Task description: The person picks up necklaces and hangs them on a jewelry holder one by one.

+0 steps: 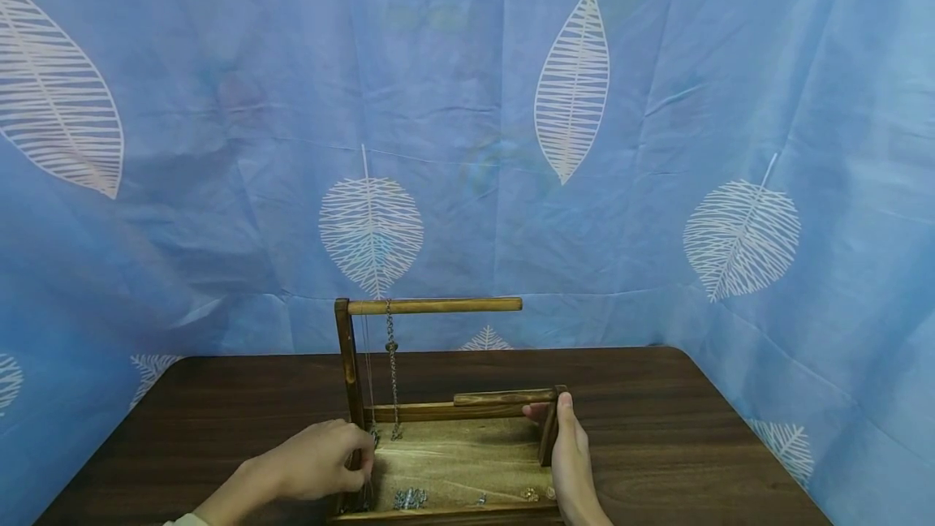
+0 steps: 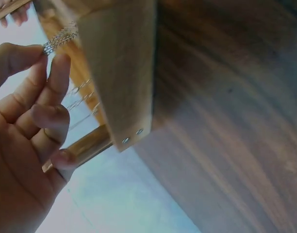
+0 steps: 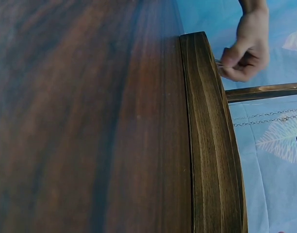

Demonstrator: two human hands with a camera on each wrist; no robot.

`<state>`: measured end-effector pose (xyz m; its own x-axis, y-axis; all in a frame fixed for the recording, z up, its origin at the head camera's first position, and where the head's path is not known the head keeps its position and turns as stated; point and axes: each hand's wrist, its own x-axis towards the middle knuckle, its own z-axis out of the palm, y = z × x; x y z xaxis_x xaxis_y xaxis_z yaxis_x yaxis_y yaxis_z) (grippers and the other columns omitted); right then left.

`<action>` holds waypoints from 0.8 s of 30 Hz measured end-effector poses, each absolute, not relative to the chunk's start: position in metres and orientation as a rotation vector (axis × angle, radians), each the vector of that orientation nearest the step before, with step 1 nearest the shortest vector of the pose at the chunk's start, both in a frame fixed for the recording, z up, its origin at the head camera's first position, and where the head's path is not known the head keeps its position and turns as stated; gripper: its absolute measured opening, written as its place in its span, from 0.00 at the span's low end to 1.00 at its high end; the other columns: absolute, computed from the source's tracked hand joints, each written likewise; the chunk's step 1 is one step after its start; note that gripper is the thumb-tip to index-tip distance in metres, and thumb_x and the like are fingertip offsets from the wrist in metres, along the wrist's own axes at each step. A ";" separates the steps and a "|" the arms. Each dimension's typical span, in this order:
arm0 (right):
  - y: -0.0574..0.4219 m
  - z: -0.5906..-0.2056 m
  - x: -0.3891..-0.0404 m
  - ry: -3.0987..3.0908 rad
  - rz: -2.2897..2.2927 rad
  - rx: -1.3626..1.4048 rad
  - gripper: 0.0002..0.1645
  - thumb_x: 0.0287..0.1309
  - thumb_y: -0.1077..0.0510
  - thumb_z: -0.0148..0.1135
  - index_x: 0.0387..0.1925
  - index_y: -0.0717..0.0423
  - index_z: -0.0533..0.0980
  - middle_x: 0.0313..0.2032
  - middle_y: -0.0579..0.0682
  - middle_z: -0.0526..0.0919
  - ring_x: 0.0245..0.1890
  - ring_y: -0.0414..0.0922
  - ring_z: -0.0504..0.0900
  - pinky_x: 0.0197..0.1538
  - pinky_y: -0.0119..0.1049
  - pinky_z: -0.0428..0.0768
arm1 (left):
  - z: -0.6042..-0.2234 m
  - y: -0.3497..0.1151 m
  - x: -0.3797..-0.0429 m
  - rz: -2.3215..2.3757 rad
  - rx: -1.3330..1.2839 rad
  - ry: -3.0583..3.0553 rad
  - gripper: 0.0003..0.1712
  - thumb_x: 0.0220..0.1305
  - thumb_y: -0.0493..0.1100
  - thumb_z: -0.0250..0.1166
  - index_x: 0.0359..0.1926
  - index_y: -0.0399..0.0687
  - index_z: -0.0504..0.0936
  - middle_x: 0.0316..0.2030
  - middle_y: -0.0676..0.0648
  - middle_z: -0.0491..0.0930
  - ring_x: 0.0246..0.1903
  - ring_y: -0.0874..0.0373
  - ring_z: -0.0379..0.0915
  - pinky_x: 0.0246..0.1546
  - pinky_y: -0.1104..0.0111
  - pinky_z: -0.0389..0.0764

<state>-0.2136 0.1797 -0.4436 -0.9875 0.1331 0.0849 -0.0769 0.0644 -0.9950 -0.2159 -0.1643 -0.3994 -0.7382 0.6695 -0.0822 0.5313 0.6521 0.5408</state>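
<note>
My left hand [image 1: 317, 461] is at the left post of a wooden jewelry stand [image 1: 351, 364]. In the left wrist view its thumb and fingertip pinch a bunched silver chain [image 2: 61, 40] close beside the wood. My right hand [image 1: 573, 461] grips the short right post [image 1: 549, 438], the thumb in front and a fingertip showing behind. From the tall upper bar [image 1: 438, 306] hang a thin necklace [image 1: 368, 372] and a thicker chain necklace [image 1: 393, 372] with a round bead. Their lower ends reach the tray [image 1: 453, 461] of the stand.
In the tray's front lie a small silver heap [image 1: 411, 498] and gold-toned pieces [image 1: 530, 494]. A shorter bar [image 1: 504, 398] juts left from the right post. The stand sits on a dark wooden table [image 1: 657, 420], with a blue leaf-patterned curtain [image 1: 467, 104] behind.
</note>
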 end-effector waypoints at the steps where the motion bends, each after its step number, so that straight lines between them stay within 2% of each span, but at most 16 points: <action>1: 0.180 -0.444 -0.214 -2.173 2.051 -0.057 0.48 0.75 0.29 0.23 0.53 0.66 0.73 0.56 0.63 0.78 0.63 0.62 0.71 0.65 0.63 0.64 | -0.397 -0.165 -0.217 0.759 0.951 2.584 0.12 0.69 0.40 0.66 0.28 0.61 0.79 0.22 0.62 0.71 0.20 0.68 0.58 0.29 0.69 0.66; 7: 0.180 -0.444 -0.214 -2.168 2.056 -0.048 0.48 0.75 0.30 0.23 0.54 0.66 0.73 0.56 0.63 0.78 0.63 0.62 0.71 0.65 0.63 0.64 | -0.384 -0.169 -0.219 1.058 1.013 2.418 0.07 0.72 0.39 0.61 0.34 0.50 0.80 0.28 0.57 0.76 0.24 0.68 0.63 0.27 0.71 0.71; 11: 0.180 -0.444 -0.214 -2.163 2.054 -0.040 0.48 0.75 0.30 0.23 0.54 0.67 0.73 0.56 0.64 0.78 0.63 0.62 0.71 0.66 0.63 0.64 | -0.376 -0.171 -0.220 1.205 1.028 2.379 0.07 0.73 0.38 0.60 0.35 0.46 0.81 0.33 0.53 0.80 0.28 0.66 0.71 0.28 0.70 0.75; 18: 0.180 -0.444 -0.213 -2.163 2.055 -0.046 0.48 0.75 0.30 0.23 0.54 0.67 0.73 0.56 0.63 0.78 0.63 0.62 0.71 0.66 0.64 0.63 | -0.360 -0.173 -0.222 1.420 0.975 2.418 0.07 0.74 0.35 0.57 0.36 0.45 0.79 0.35 0.46 0.84 0.37 0.49 0.81 0.38 0.62 0.83; 24: 0.180 -0.444 -0.213 -2.164 2.052 -0.054 0.48 0.75 0.30 0.23 0.54 0.67 0.73 0.55 0.64 0.79 0.63 0.62 0.72 0.65 0.63 0.64 | -0.349 -0.174 -0.224 1.636 0.841 2.376 0.07 0.76 0.36 0.56 0.39 0.37 0.77 0.33 0.41 0.84 0.38 0.44 0.82 0.45 0.58 0.83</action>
<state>-0.2132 0.1800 -0.4443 -0.9868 0.1348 0.0900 -0.0827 0.0589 -0.9948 -0.2235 -0.1737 -0.3489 -0.8347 0.5149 0.1954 0.3662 0.2538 0.8953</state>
